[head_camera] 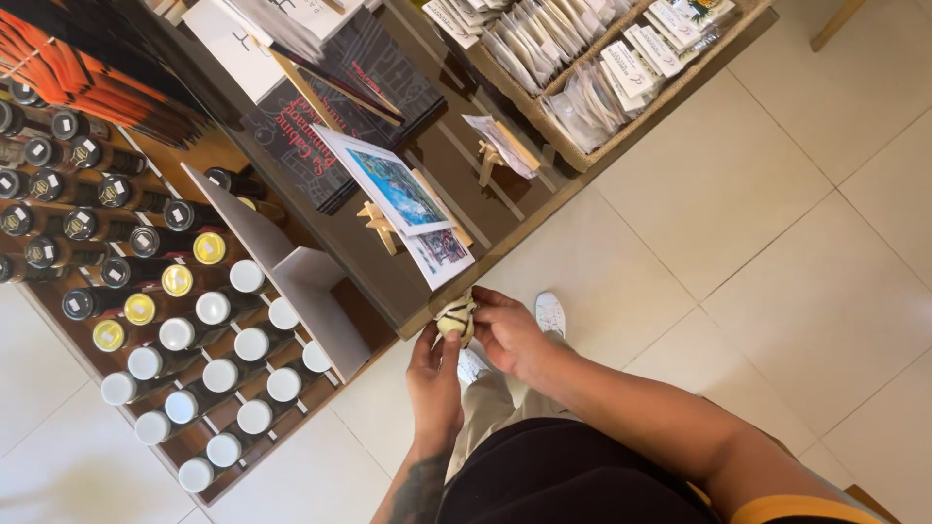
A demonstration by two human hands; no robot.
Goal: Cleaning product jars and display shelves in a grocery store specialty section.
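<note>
Both hands are closing around a small rounded cream object with dark brown stripes (454, 316), holding it in the air just off the near edge of a dark glass-topped display table (427, 160). The left hand (434, 374) is cupping it from below with fingers wrapped up its side, while the right hand (507, 330) is pinching it from the other side with thumb and fingertips; what the object is made of is too small to tell. On the table, small printed art cards (398, 189) are leaning on little pale wooden easels, and a dark hardcover book (330, 116) is lying flat behind them. A woven basket tray (680, 82) is holding rows of clear packets with white labels. To the left, a slanted brown wooden rack is displaying rows of dark bottles with white and yellow round caps (209, 335). The floor is showing large glossy cream tiles (777, 243).
</note>
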